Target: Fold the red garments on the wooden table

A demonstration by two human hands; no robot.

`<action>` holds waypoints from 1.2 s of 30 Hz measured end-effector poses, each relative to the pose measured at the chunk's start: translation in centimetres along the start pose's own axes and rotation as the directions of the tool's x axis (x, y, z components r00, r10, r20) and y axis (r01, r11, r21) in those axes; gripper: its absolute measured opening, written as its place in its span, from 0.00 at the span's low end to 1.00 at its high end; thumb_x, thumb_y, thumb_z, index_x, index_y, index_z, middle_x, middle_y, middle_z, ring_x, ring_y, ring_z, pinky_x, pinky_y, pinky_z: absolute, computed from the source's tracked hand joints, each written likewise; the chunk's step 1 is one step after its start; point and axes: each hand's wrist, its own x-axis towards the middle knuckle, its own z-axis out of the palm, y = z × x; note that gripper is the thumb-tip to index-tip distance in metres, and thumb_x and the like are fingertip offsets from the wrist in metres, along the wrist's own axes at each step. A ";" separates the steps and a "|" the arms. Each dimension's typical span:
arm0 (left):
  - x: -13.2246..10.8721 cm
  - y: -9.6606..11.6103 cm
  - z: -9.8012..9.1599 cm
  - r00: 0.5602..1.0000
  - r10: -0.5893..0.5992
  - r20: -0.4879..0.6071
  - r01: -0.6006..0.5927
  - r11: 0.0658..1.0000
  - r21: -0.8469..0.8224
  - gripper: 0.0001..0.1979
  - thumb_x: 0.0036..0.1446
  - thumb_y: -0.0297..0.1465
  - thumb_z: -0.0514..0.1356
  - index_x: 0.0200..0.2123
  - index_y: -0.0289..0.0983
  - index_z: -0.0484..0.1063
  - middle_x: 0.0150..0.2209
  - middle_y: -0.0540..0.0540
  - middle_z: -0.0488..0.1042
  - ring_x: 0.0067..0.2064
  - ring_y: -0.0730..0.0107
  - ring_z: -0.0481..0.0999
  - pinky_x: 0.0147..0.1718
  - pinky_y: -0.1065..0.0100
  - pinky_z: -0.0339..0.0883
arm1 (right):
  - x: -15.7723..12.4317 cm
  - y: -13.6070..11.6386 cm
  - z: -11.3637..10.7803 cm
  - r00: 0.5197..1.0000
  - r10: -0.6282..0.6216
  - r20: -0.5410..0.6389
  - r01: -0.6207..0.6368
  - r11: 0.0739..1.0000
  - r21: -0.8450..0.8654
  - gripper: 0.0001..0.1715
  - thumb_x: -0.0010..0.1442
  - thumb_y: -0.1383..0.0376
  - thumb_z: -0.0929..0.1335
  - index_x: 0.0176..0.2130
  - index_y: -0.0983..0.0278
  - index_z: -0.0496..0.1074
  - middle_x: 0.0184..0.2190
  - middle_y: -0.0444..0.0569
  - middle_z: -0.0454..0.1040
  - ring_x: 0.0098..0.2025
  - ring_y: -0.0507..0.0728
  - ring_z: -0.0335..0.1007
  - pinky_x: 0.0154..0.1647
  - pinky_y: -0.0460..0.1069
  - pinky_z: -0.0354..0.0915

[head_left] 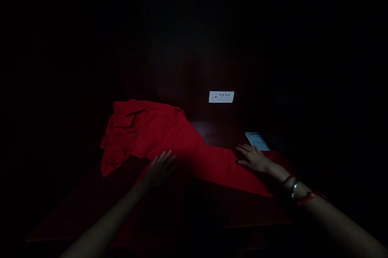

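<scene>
Lying across the dark desk (91, 205) in the head view, the red garment (169, 141) runs its long axis from a bunched heap at far left to a flatter stretch at near right, and both hands rest on it, fingers spread and gripping nothing. The left hand (160, 168) presses near the middle, closer to the heap, while the right hand (254, 158) lies flat on the right end. Just beyond the right hand sits a white card (257, 141), and a wall socket (221, 97) shows behind; the rest is too dark to make out.

Both hands lie flat on a red cloth (169, 141) spread over what seems a dark table (218, 133): left hand (159, 167), right hand (254, 158).
</scene>
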 end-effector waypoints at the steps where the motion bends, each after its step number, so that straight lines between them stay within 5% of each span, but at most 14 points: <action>1: 0.0 -0.4 0.0 1.000 -0.001 0.009 0.001 1.000 0.000 0.24 0.58 0.41 0.45 0.57 0.42 0.55 0.60 0.43 0.52 0.60 0.55 0.49 0.54 0.52 0.46 | -0.3 1.3 -1.1 0.998 0.052 0.024 -0.053 0.998 0.031 0.39 0.48 0.56 0.66 0.57 0.67 0.57 0.58 0.59 0.53 0.60 0.64 0.44 0.59 0.59 0.42; 6: 0.0 -1.2 -0.4 0.999 -0.014 0.033 0.013 1.000 0.026 0.25 0.57 0.41 0.45 0.57 0.42 0.54 0.60 0.43 0.51 0.60 0.54 0.50 0.53 0.52 0.48 | -0.1 2.6 -2.9 0.963 0.172 0.206 -0.197 0.974 0.110 0.34 0.40 0.69 0.69 0.49 0.70 0.66 0.48 0.59 0.67 0.50 0.65 0.62 0.51 0.55 0.57; 10: 0.1 -0.7 -0.9 0.999 -0.015 0.050 0.013 0.999 0.039 0.25 0.57 0.40 0.45 0.57 0.41 0.55 0.59 0.42 0.52 0.59 0.53 0.50 0.52 0.53 0.49 | 0.5 0.5 -4.5 0.976 0.082 0.201 -0.141 0.944 0.298 0.22 0.42 0.65 0.69 0.40 0.67 0.70 0.39 0.52 0.73 0.42 0.61 0.68 0.45 0.53 0.62; 13: 0.2 -0.5 -1.0 0.999 -0.016 0.044 0.014 0.999 0.043 0.24 0.57 0.40 0.45 0.56 0.40 0.56 0.59 0.42 0.52 0.59 0.53 0.51 0.52 0.53 0.50 | 0.7 -0.7 -8.6 0.984 -0.022 0.176 -0.088 0.805 0.587 0.21 0.45 0.59 0.68 0.39 0.66 0.70 0.38 0.47 0.74 0.39 0.57 0.69 0.42 0.52 0.65; 16: 0.2 -0.6 -0.9 0.999 -0.012 0.035 0.011 0.999 0.046 0.24 0.57 0.39 0.45 0.56 0.40 0.56 0.59 0.42 0.52 0.59 0.54 0.51 0.52 0.53 0.50 | 0.5 -1.7 -13.5 0.966 -0.024 0.256 -0.164 0.710 0.684 0.23 0.41 0.61 0.71 0.38 0.67 0.71 0.36 0.48 0.74 0.36 0.55 0.71 0.41 0.51 0.66; 19: 0.3 -1.1 -0.7 1.000 -0.010 0.012 0.009 0.999 0.046 0.24 0.56 0.39 0.46 0.56 0.40 0.57 0.59 0.42 0.54 0.59 0.54 0.53 0.52 0.54 0.51 | 0.1 -2.4 -17.2 0.893 0.042 0.448 -0.341 0.711 0.615 0.22 0.37 0.65 0.73 0.35 0.69 0.73 0.35 0.49 0.75 0.33 0.54 0.71 0.38 0.49 0.66; 22: 0.5 -1.6 -0.1 1.000 -0.007 -0.028 0.008 0.999 0.054 0.24 0.56 0.39 0.46 0.55 0.40 0.58 0.58 0.43 0.56 0.58 0.55 0.54 0.52 0.55 0.50 | -0.4 -2.5 -19.5 0.750 0.125 0.650 -0.500 0.750 0.433 0.22 0.36 0.70 0.72 0.36 0.75 0.72 0.34 0.52 0.75 0.32 0.51 0.71 0.37 0.46 0.65; 25: 0.5 -2.0 0.6 0.997 0.016 -0.070 -0.012 0.998 0.054 0.24 0.56 0.39 0.45 0.55 0.40 0.59 0.58 0.43 0.56 0.58 0.56 0.54 0.52 0.55 0.50 | -0.8 -2.2 -20.8 0.651 0.212 0.729 -0.510 0.833 0.213 0.20 0.35 0.70 0.71 0.32 0.78 0.72 0.29 0.52 0.75 0.29 0.49 0.70 0.35 0.45 0.64; 26: 0.5 -2.2 0.8 0.997 0.026 -0.078 -0.022 0.998 0.053 0.23 0.56 0.39 0.45 0.55 0.40 0.59 0.58 0.43 0.56 0.58 0.56 0.54 0.52 0.55 0.50 | -0.9 -2.2 -21.0 0.671 0.207 0.712 -0.478 0.855 0.202 0.19 0.34 0.70 0.72 0.30 0.77 0.73 0.28 0.50 0.75 0.29 0.50 0.70 0.35 0.45 0.64; 28: 0.4 -2.4 1.1 0.997 0.035 -0.072 -0.031 0.998 0.056 0.23 0.56 0.38 0.45 0.54 0.40 0.59 0.58 0.43 0.56 0.58 0.56 0.54 0.52 0.56 0.51 | -1.0 -2.5 -20.9 0.803 0.113 0.585 -0.358 0.877 0.322 0.16 0.34 0.67 0.73 0.28 0.72 0.74 0.28 0.48 0.75 0.31 0.52 0.70 0.38 0.48 0.64; 30: 0.3 -2.6 1.1 0.998 0.033 -0.050 -0.030 0.997 0.066 0.23 0.56 0.38 0.45 0.54 0.38 0.59 0.58 0.42 0.56 0.58 0.55 0.54 0.52 0.55 0.51 | -1.0 -3.2 -20.0 0.950 -0.033 0.312 -0.142 0.842 0.520 0.15 0.40 0.62 0.72 0.30 0.68 0.73 0.31 0.46 0.75 0.34 0.53 0.70 0.41 0.49 0.63; 31: 0.4 -2.6 0.9 0.999 0.026 -0.038 -0.023 0.997 0.071 0.23 0.56 0.37 0.45 0.55 0.38 0.59 0.58 0.41 0.56 0.58 0.54 0.54 0.52 0.54 0.51 | -0.8 -3.7 -19.3 0.984 -0.081 0.161 -0.028 0.811 0.584 0.15 0.45 0.59 0.70 0.31 0.68 0.72 0.32 0.45 0.74 0.35 0.52 0.69 0.42 0.49 0.63; 33: 0.7 -2.2 0.1 1.000 0.007 -0.005 -0.007 0.997 0.077 0.24 0.56 0.36 0.46 0.55 0.37 0.59 0.58 0.40 0.56 0.58 0.53 0.55 0.51 0.52 0.52 | -0.1 -5.0 -17.6 0.990 -0.131 -0.052 0.135 0.775 0.618 0.18 0.51 0.56 0.66 0.35 0.67 0.70 0.33 0.45 0.73 0.34 0.51 0.68 0.40 0.48 0.63; 36: 2.2 -0.3 -2.1 0.997 -0.009 0.071 0.003 0.997 0.079 0.22 0.53 0.34 0.49 0.52 0.37 0.62 0.56 0.39 0.58 0.55 0.54 0.59 0.49 0.55 0.56 | 1.5 -7.4 -15.2 0.963 -0.264 -0.044 0.254 0.850 0.462 0.18 0.55 0.57 0.62 0.38 0.67 0.69 0.34 0.45 0.72 0.35 0.52 0.67 0.38 0.48 0.63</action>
